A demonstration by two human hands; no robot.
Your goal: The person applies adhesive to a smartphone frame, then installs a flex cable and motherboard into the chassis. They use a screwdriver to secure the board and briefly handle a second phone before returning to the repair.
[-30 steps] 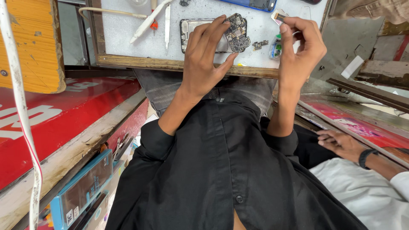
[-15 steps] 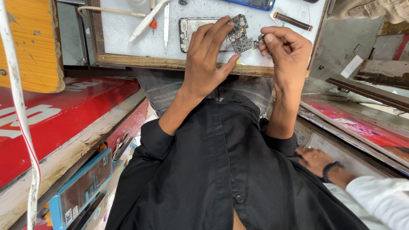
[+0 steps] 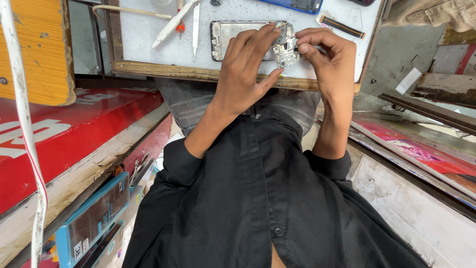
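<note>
Above the near edge of the worktop (image 3: 148, 37), a small circuit board (image 3: 285, 45) was held between both hands, raised slightly over the opened phone frame (image 3: 223, 37) lying flat on the white surface. The left hand (image 3: 245, 74) gripped the board from the left, its fingers (image 3: 258, 42) curled over the board's upper edge and its thumb pressed near the lower corner. The right hand (image 3: 332, 57) met the board from the right, its fingers (image 3: 317, 37) bent inward and pinched narrowly at the board's right edge; whether a small part sat between those fingertips could not be told. Both forearms rose from rolled black sleeves of a black shirt (image 3: 258, 198) that filled the lower middle of the view. On the worktop to the left of the phone frame lay a white tweezer-like tool (image 3: 196, 27) and a white-handled tool with an orange band (image 3: 173, 22), with a pale cable (image 3: 131, 11) running off toward the left. A dark flex strip (image 3: 339, 25) lay just beyond the right hand, and a blue phone (image 3: 297, 5) sat at the far edge. A wooden rim (image 3: 163, 69) bounded the worktop's near side. To the left stood a red panel (image 3: 64, 134) and a yellow board (image 3: 34, 49); a white cord (image 3: 25, 124) hung in front of them. A blue boxed item (image 3: 94, 218) lay low at the left.
</note>
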